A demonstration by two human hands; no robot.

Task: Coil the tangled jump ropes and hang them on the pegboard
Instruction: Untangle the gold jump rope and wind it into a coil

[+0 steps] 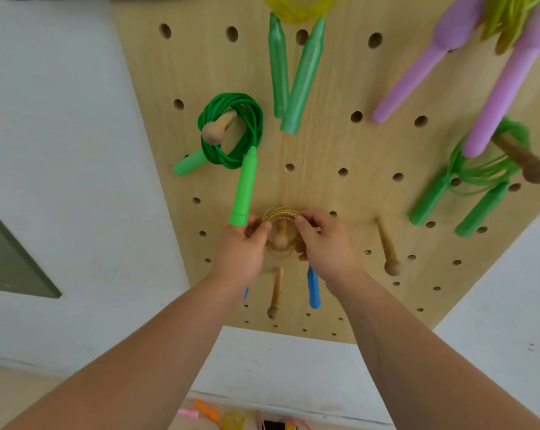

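Done: four ropes hang on pegboard (324, 144) | now: yellow coil (281, 212) around peg (280, 240) | left hand (240, 246) and right hand (327, 246) pinch its sides | left: loose ropes (231, 420) below, apparently uncoiled.

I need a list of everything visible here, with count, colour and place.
pegboard: one, light wood, on wall
dark green rope: one, green handles, left peg
yellow rope: one, green handles, top edge
purple-handled rope: one, top right
pale green rope: one, green handles, right peg
speckled coil: one, yellowish, blue-handled, around middle peg
bare pegs: two, wooden, lower board
loose ropes: several, mixed colours, bottom edge
left hand: one, holding coil
right hand: one, holding coil
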